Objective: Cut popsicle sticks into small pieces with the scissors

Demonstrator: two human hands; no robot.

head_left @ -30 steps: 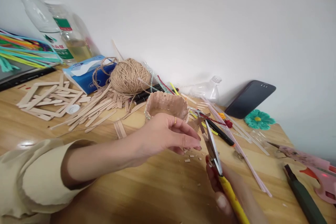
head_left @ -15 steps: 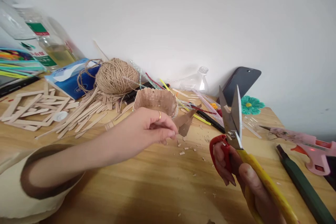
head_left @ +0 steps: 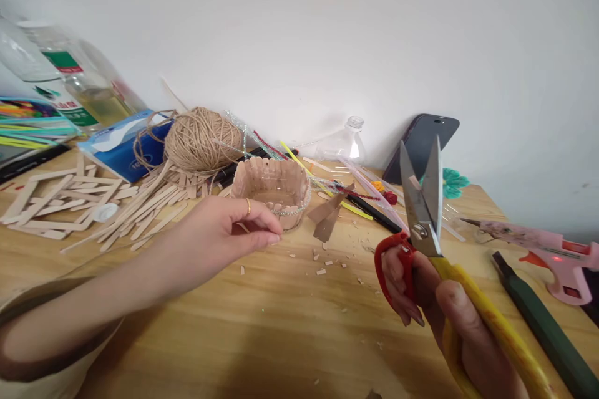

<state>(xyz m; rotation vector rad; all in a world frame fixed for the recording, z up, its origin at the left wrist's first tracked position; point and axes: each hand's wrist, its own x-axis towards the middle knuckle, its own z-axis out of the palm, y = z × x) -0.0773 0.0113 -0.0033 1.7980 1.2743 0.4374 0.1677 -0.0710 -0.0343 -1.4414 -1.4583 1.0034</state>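
My right hand (head_left: 449,305) grips a pair of scissors (head_left: 423,230) with red and yellow handles. Their blades point up and stand apart, and a small wood chip (head_left: 414,181) rests against one blade. My left hand (head_left: 229,230), with a ring on one finger, has thumb and forefinger drawn together; whatever lies between them is too small or hidden to make out. Just behind it stands a small oval basket (head_left: 271,184) of rounded wooden sticks, trimmed with a silvery strand. Brown flat strips (head_left: 327,218) and tiny wood chips (head_left: 321,272) lie right of the basket.
Craft sticks (head_left: 150,206), a twine ball (head_left: 203,140), a blue tissue pack (head_left: 126,149) and bottles (head_left: 70,84) fill the left. A phone (head_left: 421,143) leans on the wall. A pink glue gun (head_left: 538,243) and a dark green tool (head_left: 543,324) lie right.
My left hand has drawn back to the left, uncovering more of the basket. The scissors have shifted slightly right, blades still apart. The view has tilted a little.
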